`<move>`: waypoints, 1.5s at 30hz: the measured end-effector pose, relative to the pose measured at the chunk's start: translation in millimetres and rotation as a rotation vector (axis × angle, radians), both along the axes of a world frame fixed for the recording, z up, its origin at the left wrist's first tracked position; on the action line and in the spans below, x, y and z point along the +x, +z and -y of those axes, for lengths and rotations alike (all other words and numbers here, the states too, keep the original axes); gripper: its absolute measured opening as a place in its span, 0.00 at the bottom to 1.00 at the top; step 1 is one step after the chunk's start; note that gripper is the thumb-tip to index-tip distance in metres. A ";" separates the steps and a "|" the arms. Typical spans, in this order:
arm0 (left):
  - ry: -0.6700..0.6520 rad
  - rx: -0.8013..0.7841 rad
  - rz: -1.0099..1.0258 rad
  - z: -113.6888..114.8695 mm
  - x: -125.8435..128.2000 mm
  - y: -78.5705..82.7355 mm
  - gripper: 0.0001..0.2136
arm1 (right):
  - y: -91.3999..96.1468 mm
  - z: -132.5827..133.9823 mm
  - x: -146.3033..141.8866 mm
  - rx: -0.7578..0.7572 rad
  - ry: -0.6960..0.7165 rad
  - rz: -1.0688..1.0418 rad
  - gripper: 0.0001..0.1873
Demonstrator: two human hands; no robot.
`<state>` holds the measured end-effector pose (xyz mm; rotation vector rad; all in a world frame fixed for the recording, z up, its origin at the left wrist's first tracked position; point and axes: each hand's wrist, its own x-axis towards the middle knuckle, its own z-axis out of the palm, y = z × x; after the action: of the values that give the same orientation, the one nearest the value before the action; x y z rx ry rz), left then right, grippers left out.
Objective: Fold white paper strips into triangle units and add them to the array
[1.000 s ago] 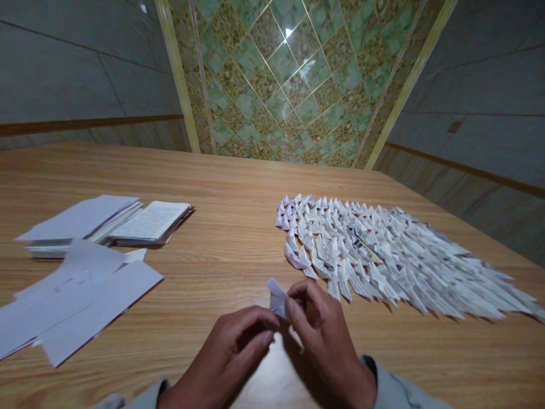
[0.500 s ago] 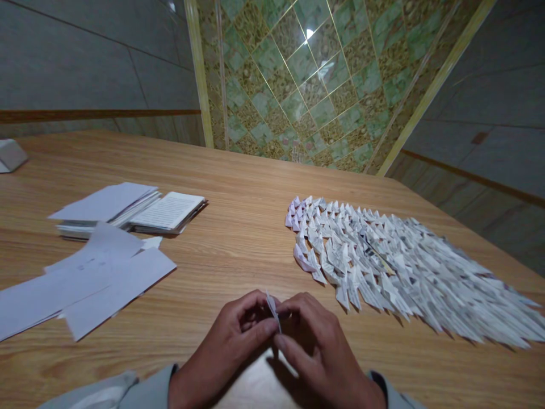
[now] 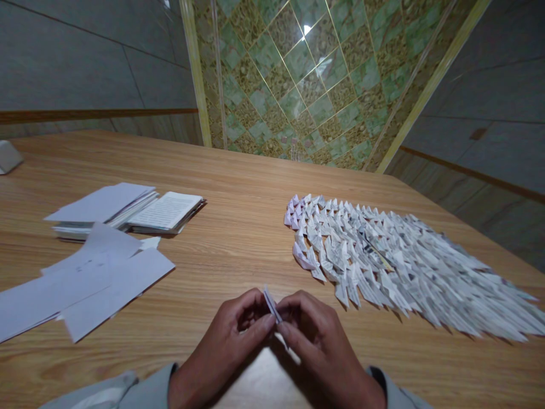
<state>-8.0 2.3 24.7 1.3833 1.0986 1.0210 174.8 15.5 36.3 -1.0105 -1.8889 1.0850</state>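
Observation:
Between my two hands, low in the middle of the head view, is a small folded piece of paper [image 3: 269, 302], held on edge and tilted. My left hand [image 3: 232, 338] pinches it from the left with thumb and fingers. From the other side, my right hand [image 3: 319, 335] grips its lower right part, thumb beneath. Fingers cover much of the paper. Right of my hands lie many small folded paper pieces [image 3: 383, 255] with pointed tips, packed in rows, pale purple at the left end and mostly printed white elsewhere.
Loose white paper sheets [image 3: 114, 289] overlap on the wooden table [image 3: 221, 227] at left. Behind them sit a thick paper stack [image 3: 102, 204] and a lower stack of printed pages [image 3: 168, 210]. A white box [image 3: 8, 157] stands at the far left. A tiled wall [image 3: 298, 85] rises beyond the table.
My right thumb has shifted up and closer to my left thumb on the folded paper. More of the paper's upper edge shows between my fingers. The view has shifted slightly.

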 end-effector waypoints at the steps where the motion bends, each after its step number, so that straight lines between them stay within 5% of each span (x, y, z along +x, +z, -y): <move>1: 0.001 0.003 -0.009 0.1 0.1 0.2 0.10 | -0.3 0.0 0.0 -0.007 0.001 -0.002 0.05; 4: 0.007 0.017 -0.042 0.7 -0.6 -0.8 0.09 | -2.6 0.3 0.0 0.021 -0.016 0.020 0.04; 11: 0.044 0.118 -0.136 3.6 1.6 -4.2 0.07 | -15.0 1.3 -2.8 0.486 -0.098 0.202 0.08; 25: 0.093 0.174 -0.097 11.1 11.0 -18.4 0.13 | -22.7 6.1 -11.8 0.408 -0.141 0.265 0.10; 39: 0.254 0.357 -0.139 10.3 -0.3 -16.5 0.04 | -21.1 9.6 -14.0 0.388 -0.056 0.209 0.09; 45: 0.216 0.428 -0.111 7.1 -5.8 -11.3 0.06 | -5.0 8.0 -6.6 0.119 0.049 0.021 0.22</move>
<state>-13.8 -4.8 13.3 1.7015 1.1731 1.4099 168.2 7.5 31.2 -0.9160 -1.9798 0.9807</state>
